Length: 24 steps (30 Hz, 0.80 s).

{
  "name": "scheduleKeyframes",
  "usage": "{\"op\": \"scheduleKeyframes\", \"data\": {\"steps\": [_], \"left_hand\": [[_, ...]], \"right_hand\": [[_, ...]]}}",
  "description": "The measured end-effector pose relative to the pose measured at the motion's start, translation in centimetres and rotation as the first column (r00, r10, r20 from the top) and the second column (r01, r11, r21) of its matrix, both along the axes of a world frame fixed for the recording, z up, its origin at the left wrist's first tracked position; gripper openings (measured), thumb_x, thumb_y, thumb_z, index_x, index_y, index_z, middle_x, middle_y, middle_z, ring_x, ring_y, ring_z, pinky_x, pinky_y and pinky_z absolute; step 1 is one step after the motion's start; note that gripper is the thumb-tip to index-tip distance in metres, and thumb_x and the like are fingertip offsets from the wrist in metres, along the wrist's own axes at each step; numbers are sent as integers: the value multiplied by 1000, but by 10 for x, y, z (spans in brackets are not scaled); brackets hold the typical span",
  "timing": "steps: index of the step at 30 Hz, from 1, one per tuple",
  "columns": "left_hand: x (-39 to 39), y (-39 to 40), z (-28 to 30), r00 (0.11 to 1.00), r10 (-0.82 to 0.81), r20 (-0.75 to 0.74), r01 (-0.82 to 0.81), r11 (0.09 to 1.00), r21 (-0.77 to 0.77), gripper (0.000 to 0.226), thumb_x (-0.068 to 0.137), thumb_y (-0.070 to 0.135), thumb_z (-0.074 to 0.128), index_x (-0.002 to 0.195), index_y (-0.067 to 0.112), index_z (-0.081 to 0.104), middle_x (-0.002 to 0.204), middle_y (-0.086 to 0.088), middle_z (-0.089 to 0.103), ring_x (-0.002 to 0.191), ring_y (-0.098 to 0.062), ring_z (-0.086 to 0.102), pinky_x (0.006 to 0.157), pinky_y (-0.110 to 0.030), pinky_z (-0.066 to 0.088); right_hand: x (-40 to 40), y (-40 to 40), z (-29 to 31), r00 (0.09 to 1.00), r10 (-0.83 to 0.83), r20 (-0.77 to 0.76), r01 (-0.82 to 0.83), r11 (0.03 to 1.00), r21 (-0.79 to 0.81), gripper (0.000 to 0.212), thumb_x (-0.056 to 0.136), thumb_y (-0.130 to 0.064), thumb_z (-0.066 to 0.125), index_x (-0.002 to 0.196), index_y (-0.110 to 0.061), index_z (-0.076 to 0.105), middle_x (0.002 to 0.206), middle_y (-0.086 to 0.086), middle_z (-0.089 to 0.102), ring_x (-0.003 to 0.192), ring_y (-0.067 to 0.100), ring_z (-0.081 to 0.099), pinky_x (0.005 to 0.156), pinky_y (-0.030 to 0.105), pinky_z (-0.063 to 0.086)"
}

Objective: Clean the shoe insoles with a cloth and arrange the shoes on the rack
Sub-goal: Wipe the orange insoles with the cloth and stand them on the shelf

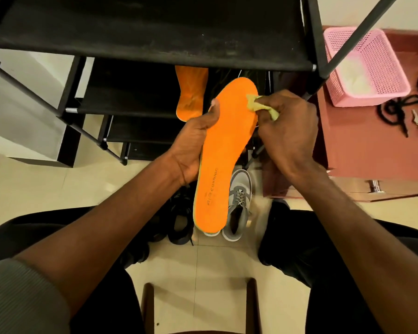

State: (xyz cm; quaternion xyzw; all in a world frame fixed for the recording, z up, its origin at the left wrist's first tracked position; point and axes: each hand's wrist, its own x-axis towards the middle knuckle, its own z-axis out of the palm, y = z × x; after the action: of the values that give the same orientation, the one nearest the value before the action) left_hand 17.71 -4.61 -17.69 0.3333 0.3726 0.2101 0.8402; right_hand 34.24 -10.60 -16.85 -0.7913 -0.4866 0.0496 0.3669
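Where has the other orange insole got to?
In the head view, the second orange insole lies on a lower shelf of the black shoe rack, just left of and beyond the insole being wiped.

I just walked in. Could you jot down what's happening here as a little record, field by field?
Activity: wiping an insole
Left hand: grips the orange insole by its edge
Right hand: pinches a yellow-green cloth against the insole's toe end
Second insole: lies on a shoe rack shelf
On the floor: grey sneaker, dark shoe
Beside the rack: pink basket
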Motion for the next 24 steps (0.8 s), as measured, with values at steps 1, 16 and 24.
{"op": "scheduleKeyframes", "data": {"steps": [1, 16, 24], "left_hand": [[-1, 2, 2, 998, 66, -8, -66, 998, -11, 44, 108, 49, 39, 129, 16, 60, 121, -17, 73, 105, -36, 70, 100, -57, 52], [-48, 37, 26, 880, 385, -277, -404, 915, -14, 20, 107, 33, 53, 104, 13, 58, 114, -17, 70, 84, -30, 69, 65, -43, 56], [-77, 33, 35, 873, 388, -297, -386, 920, 67, 23, 103, 34, 61, 111, 12, 62, 108, -14, 73, 96, -32, 71, 84, -50, 58]], "right_hand": [[-7, -3, -1, 999, 44, 12, -44, 999, -25, 27, 91, -14, 70, 113, -24, 81, 111, -11, 75, 98, 13, 70, 82, 29, 56], [-39, 3, 9, 405, -52, -913, -451, 857, -249, 24, 93, -8, 73, 116, -13, 77, 98, 8, 80, 73, 14, 71, 60, 26, 55], [-96, 22, 16, 344, -44, -938, -465, 860, -210, 22, 88, 4, 73, 105, -9, 78, 97, 10, 80, 81, 19, 75, 73, 34, 63]]}}
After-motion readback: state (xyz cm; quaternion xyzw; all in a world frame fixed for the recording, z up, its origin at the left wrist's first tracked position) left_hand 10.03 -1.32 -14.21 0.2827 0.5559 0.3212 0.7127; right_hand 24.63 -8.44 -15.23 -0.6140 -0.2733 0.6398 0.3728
